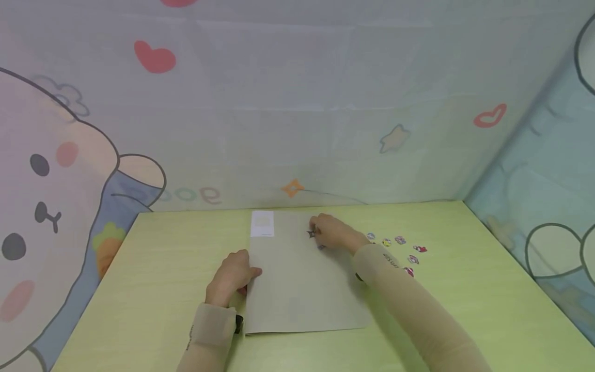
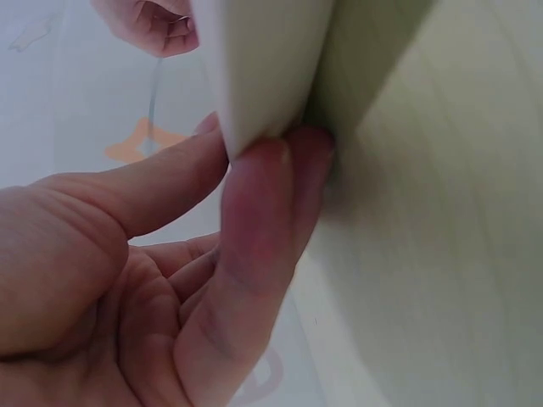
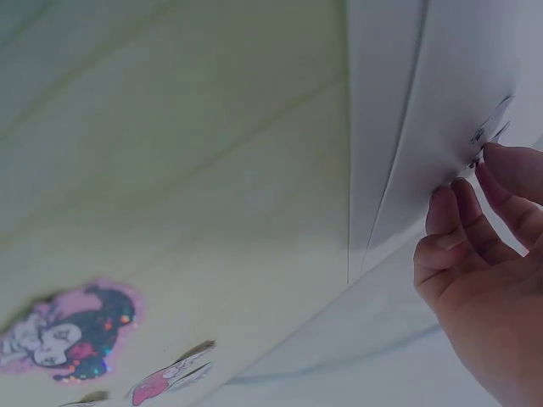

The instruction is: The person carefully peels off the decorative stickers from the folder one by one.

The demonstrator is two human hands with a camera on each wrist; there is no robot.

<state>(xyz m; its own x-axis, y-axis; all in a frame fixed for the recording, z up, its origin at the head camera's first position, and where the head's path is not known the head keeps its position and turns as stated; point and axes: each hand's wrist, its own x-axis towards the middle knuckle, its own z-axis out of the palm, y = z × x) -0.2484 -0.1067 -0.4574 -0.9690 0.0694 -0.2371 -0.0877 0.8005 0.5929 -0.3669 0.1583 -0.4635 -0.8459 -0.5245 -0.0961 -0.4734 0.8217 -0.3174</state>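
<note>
Lying flat on the green table (image 1: 158, 268), a large grey-beige folder (image 1: 302, 289) fills the middle of the head view, its long sides running from 6 toward 12 o'clock. A pale label (image 1: 262, 223) sits at the folder's 11 o'clock corner.

At the folder's 9 o'clock edge rests the left hand (image 1: 232, 276). In the left wrist view its fingers (image 2: 263, 220) are bent against that edge with the thumb spread to the other side — they press and hold the edge where it meets the table.

Toward 1 o'clock on the folder lies the right hand (image 1: 332, 232). Its fingertips (image 3: 462, 208) are curled down onto a small dark sticker (image 1: 311, 233) on the cover, pressing or pinching it — which of the two I cannot tell.

Off the folder at 3 o'clock, a loose group of small cartoon stickers (image 1: 400, 241) lies on the table, well apart from the left hand, just beside the right forearm.
</note>
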